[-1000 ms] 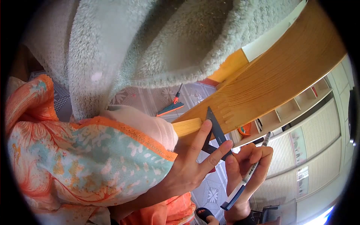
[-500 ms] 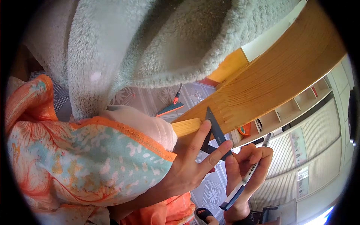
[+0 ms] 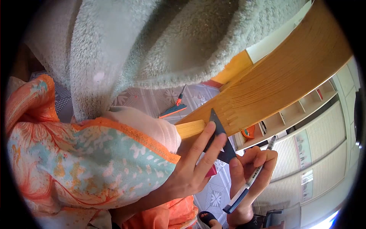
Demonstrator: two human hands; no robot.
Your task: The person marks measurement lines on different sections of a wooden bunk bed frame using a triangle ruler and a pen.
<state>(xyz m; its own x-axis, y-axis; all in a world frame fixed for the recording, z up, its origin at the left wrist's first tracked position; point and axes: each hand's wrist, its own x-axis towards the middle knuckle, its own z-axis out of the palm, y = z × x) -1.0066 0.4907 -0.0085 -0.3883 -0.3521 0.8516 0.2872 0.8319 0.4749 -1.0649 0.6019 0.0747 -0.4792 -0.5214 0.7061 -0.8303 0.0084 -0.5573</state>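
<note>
Stretched fingers of my left hand [image 3: 199, 152] lie on a black triangular set square [image 3: 227, 151], holding it against the end of a curved wooden board [image 3: 267, 91]. The square's pointed tip rests on the wood beside finger-like joint marks. A lighter wooden bar [image 3: 189, 129] meets the board next to my fingers. In my right hand [image 3: 253, 171] is a white and dark pen [image 3: 249, 182], held slantwise, its striped end up and its dark end down. The right thumb touches the square's lower corner. My left thumb is hidden.
Grey plush fabric [image 3: 106, 49] hangs across the top. A patterned, orange-edged cloth [image 3: 84, 164] covers the left side. Beyond are a tiled floor [image 3: 152, 97], a teal and orange brush head [image 3: 173, 110], shelves [image 3: 295, 111], white slatted doors [image 3: 324, 133] and a sandalled foot [image 3: 209, 217].
One finger of my left hand has moved up and left, nearer the other finger on the set square. My right hand and the pen are nearly still.
</note>
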